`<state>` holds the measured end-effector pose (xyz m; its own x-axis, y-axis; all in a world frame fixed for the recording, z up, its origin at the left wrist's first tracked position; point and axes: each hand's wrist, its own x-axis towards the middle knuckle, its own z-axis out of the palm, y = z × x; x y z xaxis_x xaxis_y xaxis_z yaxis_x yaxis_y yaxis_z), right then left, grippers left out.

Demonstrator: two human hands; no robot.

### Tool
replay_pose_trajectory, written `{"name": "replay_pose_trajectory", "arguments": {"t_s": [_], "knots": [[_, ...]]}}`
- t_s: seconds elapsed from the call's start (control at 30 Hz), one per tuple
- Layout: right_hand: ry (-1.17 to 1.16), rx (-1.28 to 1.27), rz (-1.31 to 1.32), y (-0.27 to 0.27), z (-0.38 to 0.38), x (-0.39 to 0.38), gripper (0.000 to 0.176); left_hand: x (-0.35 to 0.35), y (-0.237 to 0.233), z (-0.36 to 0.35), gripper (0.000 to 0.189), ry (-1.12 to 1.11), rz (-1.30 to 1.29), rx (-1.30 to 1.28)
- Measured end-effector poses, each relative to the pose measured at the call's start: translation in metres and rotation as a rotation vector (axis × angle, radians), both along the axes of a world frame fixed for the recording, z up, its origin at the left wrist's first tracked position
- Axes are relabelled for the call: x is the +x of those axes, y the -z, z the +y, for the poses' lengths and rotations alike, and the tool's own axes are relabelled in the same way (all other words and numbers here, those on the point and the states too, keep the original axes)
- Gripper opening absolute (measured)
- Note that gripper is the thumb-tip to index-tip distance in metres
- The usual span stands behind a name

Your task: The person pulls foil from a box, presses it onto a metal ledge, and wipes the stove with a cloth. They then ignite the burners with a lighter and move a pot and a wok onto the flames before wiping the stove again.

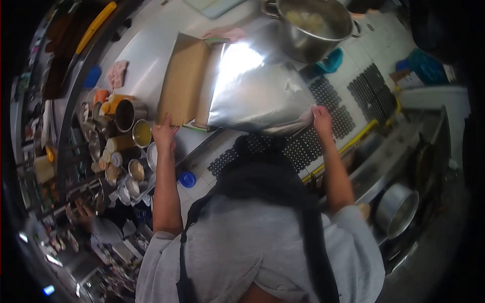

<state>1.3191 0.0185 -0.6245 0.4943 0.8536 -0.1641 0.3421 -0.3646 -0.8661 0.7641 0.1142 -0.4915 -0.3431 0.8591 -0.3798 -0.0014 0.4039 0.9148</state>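
Observation:
A sheet of aluminium foil [262,98] stretches out from an open cardboard foil box [183,83] on the steel counter. My left hand [164,135] grips the near corner of the box, thumb and fingers against its edge. At the other side, my right hand [322,120] is closed on the near right corner of the foil and holds it out over the floor. The sheet is pulled wide, with a bright glare on its left part and creases near the right corner. The foil roll itself is hidden.
A large pot [318,25] with pale food stands beyond the foil. Several metal containers and bottles crowd the left, around a pot of yellow contents [142,134]. A pink cloth [117,74] lies on the counter [144,48]. Another pot [397,211] is at right, black mats [371,93] below.

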Motion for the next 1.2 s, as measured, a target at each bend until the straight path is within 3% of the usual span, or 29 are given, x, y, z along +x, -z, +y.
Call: {"name": "replay_pose_trajectory", "arguments": {"t_s": [0.1, 0.27, 0.33, 0.4, 0.57, 0.63, 0.7, 0.73, 0.77, 0.8, 0.87, 0.93, 1.0, 1.13, 1.2], "knots": [[0.033, -0.011, -0.008, 0.041, 0.014, -0.005, 0.031, 0.012, -0.003, -0.003, 0.029, -0.046, 0.164, 0.058], [-0.019, -0.015, 0.018, 0.058, 0.056, -0.012, 0.033, 0.017, -0.011, -0.006, 0.031, -0.097, 0.261, -0.008], [0.025, 0.009, -0.114, 0.066, 0.072, -0.004, 0.034, 0.023, -0.014, -0.004, 0.03, -0.12, 0.336, 0.015], [-0.015, 0.024, -0.032, 0.066, 0.075, 0.015, 0.036, 0.026, -0.019, -0.005, 0.029, -0.117, 0.347, 0.014], [-0.008, -0.011, -0.29, 0.086, 0.044, 0.09, 0.038, 0.02, -0.014, -0.012, 0.031, -0.04, 0.447, 0.041], [0.031, -0.064, -0.352, 0.079, 0.007, 0.115, 0.039, 0.033, -0.017, -0.024, 0.053, 0.184, 0.69, 0.218], [0.004, -0.043, -0.496, 0.101, -0.04, 0.147, 0.039, 0.065, -0.025, -0.042, 0.092, 0.258, 0.93, 0.435], [-0.028, 0.008, -0.559, 0.116, -0.066, 0.16, 0.04, 0.072, -0.019, -0.053, 0.107, 0.276, 0.86, 0.402], [0.094, -0.089, -0.441, 0.1, -0.084, 0.154, 0.04, 0.077, -0.01, -0.06, 0.122, 0.296, 0.787, 0.368], [0.213, -0.187, -0.324, 0.083, -0.104, 0.147, 0.041, 0.084, -0.005, -0.059, 0.122, 0.29, 0.78, 0.374], [0.117, -0.24, -0.489, 0.082, -0.146, 0.151, 0.041, 0.093, 0.005, -0.058, 0.118, 0.306, 0.903, 0.402], [0.117, -0.206, -0.491, 0.084, -0.188, 0.147, 0.04, 0.087, 0.033, -0.053, 0.112, 0.273, 0.877, 0.443], [0.192, -0.336, -0.496, 0.08, -0.218, 0.136, 0.039, 0.08, 0.045, -0.047, 0.106, 0.229, 0.864, 0.486], [0.313, -0.284, -0.371, 0.067, -0.268, 0.104, 0.037, 0.062, 0.017, -0.034, 0.093, 0.221, 0.707, 0.63], [0.178, -0.31, -0.601, 0.048, -0.277, 0.083, 0.036, 0.047, -0.015, -0.019, 0.085, 0.202, 0.632, 0.753]]}}
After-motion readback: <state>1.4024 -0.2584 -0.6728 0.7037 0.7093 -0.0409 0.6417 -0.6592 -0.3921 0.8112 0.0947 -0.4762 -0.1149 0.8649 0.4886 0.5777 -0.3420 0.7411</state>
